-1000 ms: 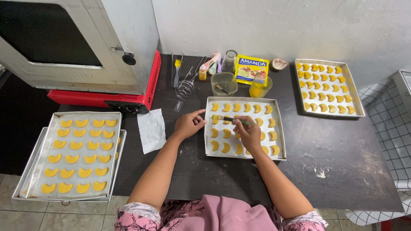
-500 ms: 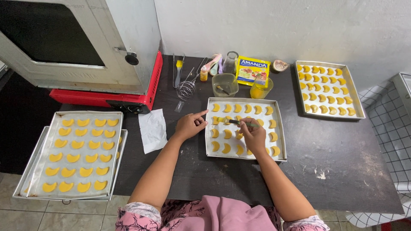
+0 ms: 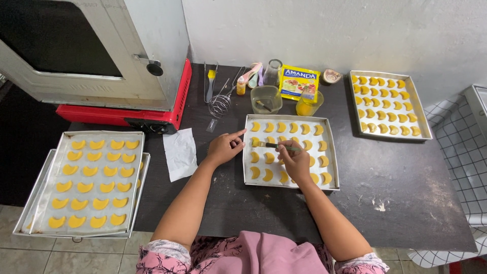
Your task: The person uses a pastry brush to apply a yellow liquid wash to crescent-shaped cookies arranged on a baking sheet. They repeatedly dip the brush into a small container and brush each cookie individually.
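Nearest to the camera is the person's pink clothing with a flower pattern at the sleeves, and from there both bare forearms go forward over the dark table [image 3: 406, 193].

The right hand [image 3: 296, 158] is above the middle baking tray [image 3: 332, 167]. Its fingers are closed around a small brush [image 3: 274, 145], which it holds like a pen; the brush end points to the left and touches a crescent cookie [image 3: 255, 142] in the second row of this tray. The left hand [image 3: 223, 147] is just beside the left edge of the same tray. It holds nothing: the fingers are half curled, and the index finger and thumb reach toward the tray rim. The cookies in this tray are yellow crescents in rows on pale paper.

To the left of the left hand lies a white paper sheet [image 3: 180, 153] on the table. Further left, at the table corner, two stacked trays [image 3: 30, 213] carry more yellow crescents.

Behind the middle tray stand a green plastic container [image 3: 266, 99] and a small cup with yellow liquid [image 3: 308, 104], and behind them a yellow packet [image 3: 298, 81]. To their left are a wire whisk [image 3: 220, 104] and tongs [image 3: 210, 81]. At the far right, near the white wall, another tray of crescents [image 3: 389, 105] lies well apart from the hands. At the far left a metal oven [image 3: 96, 50] stands on a red base [image 3: 152, 114].
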